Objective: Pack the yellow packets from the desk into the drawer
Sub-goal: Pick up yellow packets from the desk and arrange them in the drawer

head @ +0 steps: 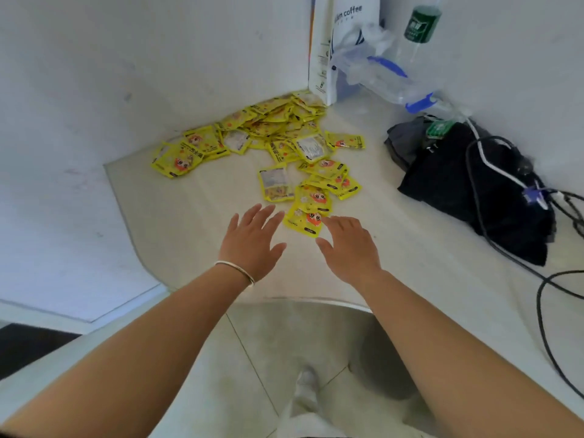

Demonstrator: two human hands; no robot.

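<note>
Well, starting at the left, the yellow packets [271,131] lie loose on the pale table [189,210]. The heap runs along the white wall [158,74] into the back corner, some packets face up with a cartoon print, some turned to their grey printed backs. A smaller trail of them comes forward toward the person.

The left hand [252,238] hovers over the bare table just left of that trail, palm down, fingers straight and spread. Its grip is released and it holds nothing. A thin pale bangle [235,270] sits on the wrist.

Between the two hands lies the nearest packet [303,221], flat and face up. The right hand [350,248] is also palm down with its fingers stretched out, its grip released. Its fingertips [327,220] reach the right edge of that packet, though I cannot tell whether they press on it or only hang above.

Further right, in the back corner, a white paper bag [325,58] with "coffee" printed on it stands upright against the wall, touching the far end of the heap. Beside it lies a crumpled clear plastic bag [379,74] with blue parts, and behind that a bottle [420,23] with a green label. Toward the right edge sits a black bag [458,184], with dark cables [543,298] trailing over it and across the table.
</note>
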